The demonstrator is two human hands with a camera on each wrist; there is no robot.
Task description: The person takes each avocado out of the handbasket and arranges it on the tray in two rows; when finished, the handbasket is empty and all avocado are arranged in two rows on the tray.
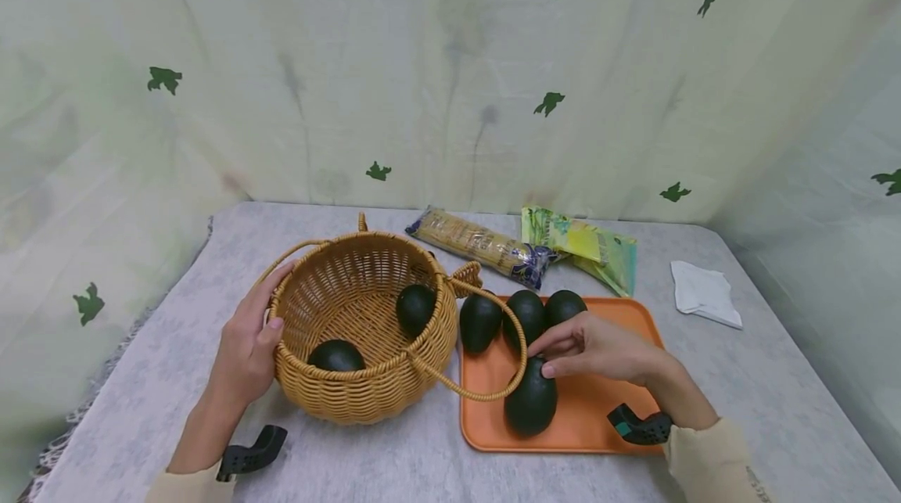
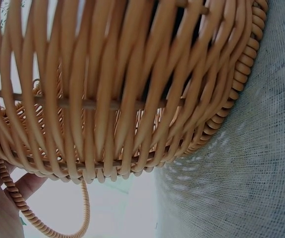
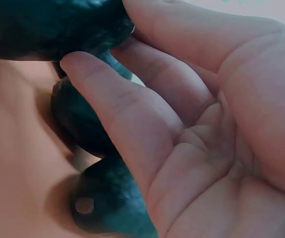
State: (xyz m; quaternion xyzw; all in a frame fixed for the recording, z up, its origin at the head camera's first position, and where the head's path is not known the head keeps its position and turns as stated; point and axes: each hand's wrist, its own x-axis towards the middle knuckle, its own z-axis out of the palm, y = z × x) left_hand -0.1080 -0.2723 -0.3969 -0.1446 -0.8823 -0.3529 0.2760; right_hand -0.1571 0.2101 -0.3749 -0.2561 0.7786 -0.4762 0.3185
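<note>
Right hand over the orange tray, thumb and fingertips curled onto the top end of the nearest avocado, grip closing lightly round it; avocado lying on the tray's near left part, its far end under the fingers. In the right wrist view, thumb against dark fruit skin, palm open behind it. Just beyond, three more avocados standing side by side at the tray's far left edge, the leftmost at or just past the rim.

Left hand cupped against the left wall of the wicker basket, thumb hooked on the rim, fingers wrapped round the outside; grip holding the basket steady on the tabletop. Two avocados inside the basket, one near the front, one further back. One looped handle lying out over the tray's left edge.

Further off on the tabletop: a pasta packet, a green-yellow packet beside it, and a white cloth at far right.
</note>
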